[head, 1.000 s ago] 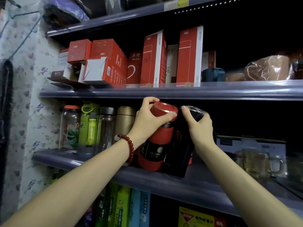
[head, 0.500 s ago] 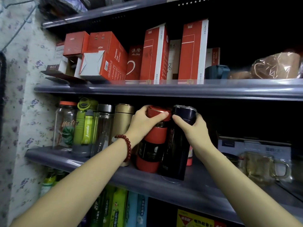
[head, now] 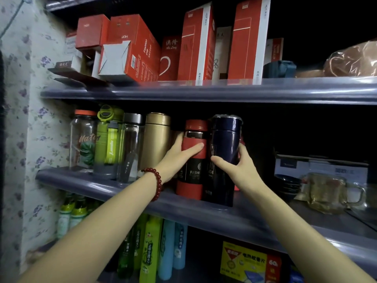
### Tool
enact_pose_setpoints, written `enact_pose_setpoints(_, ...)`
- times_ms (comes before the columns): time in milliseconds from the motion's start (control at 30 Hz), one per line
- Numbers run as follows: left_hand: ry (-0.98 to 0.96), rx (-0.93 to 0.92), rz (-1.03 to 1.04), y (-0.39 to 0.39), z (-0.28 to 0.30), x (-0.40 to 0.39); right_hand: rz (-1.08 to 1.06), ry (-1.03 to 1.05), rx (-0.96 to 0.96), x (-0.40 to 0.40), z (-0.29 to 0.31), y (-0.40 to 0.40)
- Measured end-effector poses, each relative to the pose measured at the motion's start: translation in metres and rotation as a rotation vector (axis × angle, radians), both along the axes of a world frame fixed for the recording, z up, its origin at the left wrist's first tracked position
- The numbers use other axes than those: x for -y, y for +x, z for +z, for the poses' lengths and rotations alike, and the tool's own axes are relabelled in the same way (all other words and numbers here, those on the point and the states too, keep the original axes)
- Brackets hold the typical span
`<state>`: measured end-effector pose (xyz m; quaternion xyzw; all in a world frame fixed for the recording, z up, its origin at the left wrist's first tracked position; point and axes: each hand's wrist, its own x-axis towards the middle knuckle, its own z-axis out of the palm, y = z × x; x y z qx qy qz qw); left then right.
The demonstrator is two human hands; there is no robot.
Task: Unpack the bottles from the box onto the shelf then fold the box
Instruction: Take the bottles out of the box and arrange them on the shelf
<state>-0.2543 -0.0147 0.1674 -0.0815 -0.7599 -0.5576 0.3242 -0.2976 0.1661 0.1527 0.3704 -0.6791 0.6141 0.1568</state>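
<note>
- My left hand [head: 179, 155] grips the red bottle [head: 192, 160] around its middle: the thumb lies across the front of the red sleeve and the fingers curl behind it.
- My right hand [head: 238, 166] grips the dark blue bottle [head: 223, 158], thumb pressed against the front of the body and fingers wrapped around its right side.
- Both bottles stand upright on the middle shelf [head: 126, 193], near its front edge, and they touch side by side, the red one on the left.
- A red bead bracelet [head: 156, 181] sits on my left wrist.
- Left of the red bottle a gold flask [head: 157, 141] stands just beside it, then a clear bottle with a grey cap [head: 131, 146], a green bottle [head: 108, 139] and a clear jar with an orange lid [head: 83, 139].
- To the right on the same shelf I see a glass mug [head: 328, 193], well apart from the blue bottle.
- The shelf above carries red cartons [head: 197, 43], some upright and some lying flat.
</note>
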Motion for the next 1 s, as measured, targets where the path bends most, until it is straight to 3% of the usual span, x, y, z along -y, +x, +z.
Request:
enact_pose_setpoints(400, -0.044, 0.144, -0.015, 0.017, -0.032, 0.012, 0.041, 0.061, 0.141, -0.004, -0.014, 0.002)
enact_pose_setpoints(567, 0.009, 0.231, -0.174, 0.013, -0.029, 0.019, 0.179, 0.014, 0.306, -0.009, -0.011, 0.005)
enact_pose_setpoints(667, -0.051, 0.258, -0.183, 0.009, -0.032, 0.018, -0.009, 0.093, 0.233, -0.002, -0.012, 0.017)
enact_pose_setpoints(800, -0.083, 0.207, -0.084, -0.001, -0.037, 0.022, -0.33, 0.046, 0.191, 0.012, -0.016, 0.023)
enact_pose_setpoints(1000, 0.025, 0.312, -0.354, -0.003, -0.035, 0.037, -0.095, 0.121, 0.287, -0.006, -0.012, 0.021)
